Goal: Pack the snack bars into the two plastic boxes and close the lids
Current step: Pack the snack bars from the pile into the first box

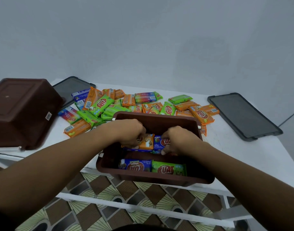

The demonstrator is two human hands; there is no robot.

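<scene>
Both hands are down inside the open box (157, 121) at the centre of the frame. The left hand (129, 132) is pinched on an orange bar (147, 141), the right hand (177, 140) curled over a blue bar (160, 142) just beside it — both bars set end to end in a row across the middle of the box. Nearer the lower rim a second row already lies flat: a blue bar (135, 165) touching a green bar (169, 169).

To do this step well, I'd press the two held bars down flat and snug against each other, lined up with the near row, so no gap wastes room and later layers sit level.

Most of the work remains, I'd say — the pile (136, 104) of loose bars covers the desk (242, 150) behind the box. The second box (24, 109) sits upside down at the left. One lid (242, 115) lies at the right, the other (71, 88) at upper left, partly behind the second box.
</scene>
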